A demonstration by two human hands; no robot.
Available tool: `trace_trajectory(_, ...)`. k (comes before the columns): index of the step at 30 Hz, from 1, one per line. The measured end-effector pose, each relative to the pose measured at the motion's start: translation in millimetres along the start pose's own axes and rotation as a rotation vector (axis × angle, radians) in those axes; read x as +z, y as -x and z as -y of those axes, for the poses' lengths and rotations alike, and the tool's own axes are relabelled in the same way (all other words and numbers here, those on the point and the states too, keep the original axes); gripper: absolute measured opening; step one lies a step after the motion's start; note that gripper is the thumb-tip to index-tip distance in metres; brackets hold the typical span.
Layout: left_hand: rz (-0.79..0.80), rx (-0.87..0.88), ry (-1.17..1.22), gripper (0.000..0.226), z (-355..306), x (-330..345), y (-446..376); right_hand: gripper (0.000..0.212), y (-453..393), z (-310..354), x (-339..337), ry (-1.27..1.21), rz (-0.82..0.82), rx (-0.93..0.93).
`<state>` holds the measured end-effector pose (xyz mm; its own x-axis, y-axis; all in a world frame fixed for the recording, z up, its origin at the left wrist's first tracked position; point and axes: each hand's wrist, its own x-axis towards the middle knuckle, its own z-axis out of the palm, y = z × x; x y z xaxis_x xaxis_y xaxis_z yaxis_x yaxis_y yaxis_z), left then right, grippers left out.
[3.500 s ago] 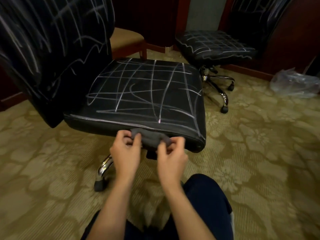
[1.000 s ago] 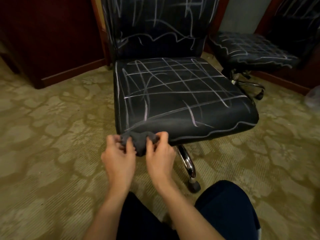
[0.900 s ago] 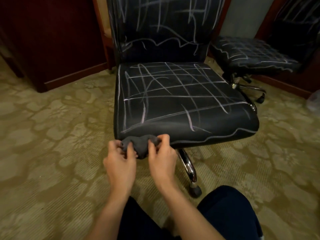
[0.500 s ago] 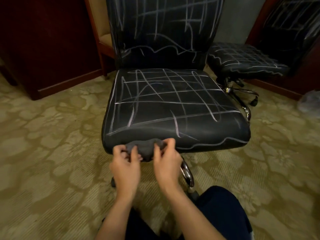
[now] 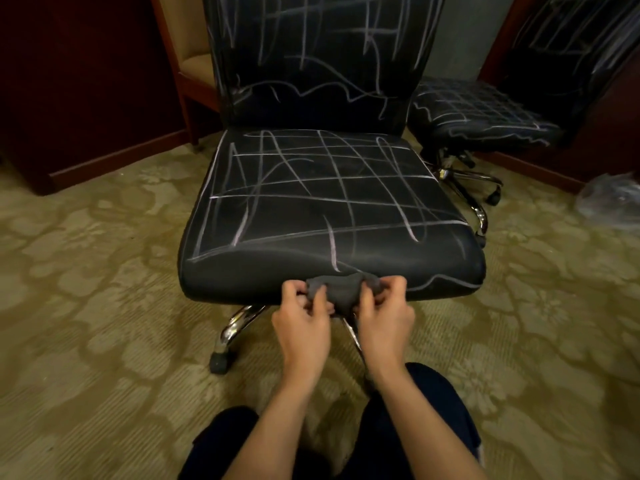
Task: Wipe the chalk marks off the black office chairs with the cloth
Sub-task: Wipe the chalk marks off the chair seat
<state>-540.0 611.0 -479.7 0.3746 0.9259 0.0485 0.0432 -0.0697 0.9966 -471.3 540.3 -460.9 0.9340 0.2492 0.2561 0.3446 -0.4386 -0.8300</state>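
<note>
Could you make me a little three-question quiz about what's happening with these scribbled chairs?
1. True or false: the seat of the near chair is already wiped clean.
2. What do the left hand and right hand hold? A) chalk B) grey cloth C) brush
3. How many chalk-marked black chairs show, counting the far chair?

Key: 1 false; 2 B; 3 two.

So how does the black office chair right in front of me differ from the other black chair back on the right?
The near black office chair faces the camera and fills the view; the far black chair stands behind it to the right, partly cut off. Both hands hold the grey cloth at the near chair's front edge; nothing touches the far chair. Both carry chalk scribbles on seat and back, and both have chrome bases.
</note>
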Motion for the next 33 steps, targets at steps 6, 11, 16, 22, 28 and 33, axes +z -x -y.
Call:
trace_trajectory(6,-0.274,0.048,-0.134,0.013,9.3,-70.6,-30.0,0.011,39.1,37.6,60.1,-0.069,0.217,-0.05)
trace_trajectory(11,-0.307,0.005,-0.175,0.013,6.3,-69.4,-37.9,0.01,34.6,40.5,55.0,-0.127,0.252,-0.033)
trace_trajectory(16,-0.014,0.076,-0.129,0.016,-13.8,4.1,0.9,0.014,1.9,-7.1,-10.3,-0.101,-0.061,0.034)
trace_trajectory(22,0.023,0.08,-0.193,0.014,-8.0,-5.9,-10.7,0.013,9.3,-1.6,0.9,-0.062,-0.081,0.018)
trace_trajectory(28,-0.197,0.085,-0.254,0.012,-8.4,-34.0,-20.0,0.012,23.7,22.6,27.4,-0.102,0.136,-0.061)
trace_trajectory(33,0.074,0.11,-0.215,0.019,-15.1,23.4,16.5,0.017,-8.3,-22.8,-34.7,-0.028,-0.112,0.043)
